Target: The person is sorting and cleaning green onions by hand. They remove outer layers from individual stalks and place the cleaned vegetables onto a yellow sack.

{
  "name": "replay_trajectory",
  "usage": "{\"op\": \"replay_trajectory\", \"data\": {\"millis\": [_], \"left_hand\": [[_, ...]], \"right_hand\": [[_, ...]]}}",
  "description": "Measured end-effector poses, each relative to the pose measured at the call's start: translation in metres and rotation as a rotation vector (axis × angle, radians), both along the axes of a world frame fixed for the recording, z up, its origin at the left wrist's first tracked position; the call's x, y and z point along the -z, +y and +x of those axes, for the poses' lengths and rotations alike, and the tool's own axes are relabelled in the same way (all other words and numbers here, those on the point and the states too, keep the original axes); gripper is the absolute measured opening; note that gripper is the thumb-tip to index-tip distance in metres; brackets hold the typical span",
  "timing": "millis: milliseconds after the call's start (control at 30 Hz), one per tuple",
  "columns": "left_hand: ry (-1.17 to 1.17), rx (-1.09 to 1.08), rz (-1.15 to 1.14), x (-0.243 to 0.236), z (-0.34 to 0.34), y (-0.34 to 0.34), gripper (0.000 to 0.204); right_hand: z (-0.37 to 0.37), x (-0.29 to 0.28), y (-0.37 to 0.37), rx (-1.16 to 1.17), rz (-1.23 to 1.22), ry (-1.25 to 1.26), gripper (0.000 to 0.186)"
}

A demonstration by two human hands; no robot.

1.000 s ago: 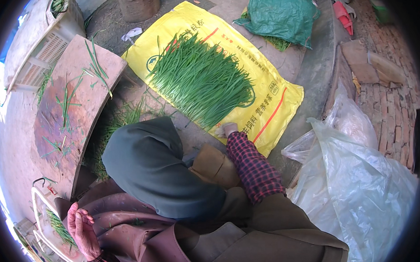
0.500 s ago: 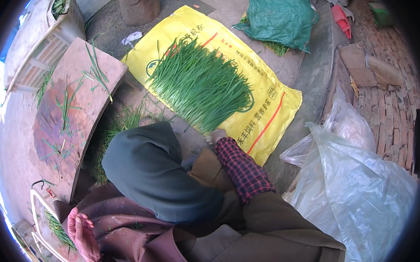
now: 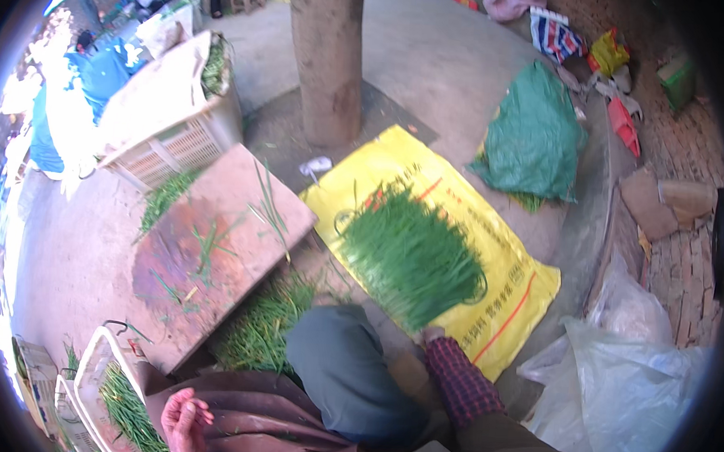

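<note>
A thick heap of long green chives (image 3: 413, 256) lies on a yellow printed sack (image 3: 509, 269) spread on the ground. My right hand (image 3: 431, 334), below a dark plaid cuff, is at the near edge of the heap, against the pale stem ends. Blur and the stems hide its fingers. My left hand (image 3: 184, 420) is raised at the lower left beside the brown apron (image 3: 245, 403), fingers loosely bent and apart, with nothing visible in it. My knee (image 3: 356, 371) in dark grey-green cloth rises between the hands.
A stained board (image 3: 207, 251) with stray blades stands to the left, loose greens (image 3: 265, 327) beside it. A white crate (image 3: 179, 149) and a post (image 3: 327, 63) stand beyond. A green sack (image 3: 535, 137) lies far right; clear plastic sheeting (image 3: 613, 398) lies near right.
My view has tilted up and shifted left, so more of the yard shows and the sack sits lower and further right. The right hand stays at the heap's edge; the left stays raised.
</note>
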State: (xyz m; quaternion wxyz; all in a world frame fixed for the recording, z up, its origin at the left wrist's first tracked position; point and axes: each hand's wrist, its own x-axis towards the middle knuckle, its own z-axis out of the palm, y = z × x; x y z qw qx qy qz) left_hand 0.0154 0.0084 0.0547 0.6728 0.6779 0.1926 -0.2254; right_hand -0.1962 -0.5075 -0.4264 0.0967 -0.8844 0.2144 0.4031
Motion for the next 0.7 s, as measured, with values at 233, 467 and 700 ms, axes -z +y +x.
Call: {"op": "replay_trajectory", "data": {"millis": [233, 467, 700], "left_hand": [[-0.089, -0.034, -0.126, -0.012, -0.016, 0.025, 0.034], [-0.207, -0.100, -0.132, -0.027, -0.047, 0.070, 0.036], [-0.343, -0.185, -0.141, -0.031, -0.076, 0.129, 0.041]], "right_hand": [[-0.011, -0.046, 0.003, 0.958, 0.215, 0.048, 0.025], [0.035, -0.106, 0.016, 1.653, 0.433, -0.249, 0.022], [0.174, -0.253, -0.013, 1.121, 0.899, -0.711, 0.010]]}}
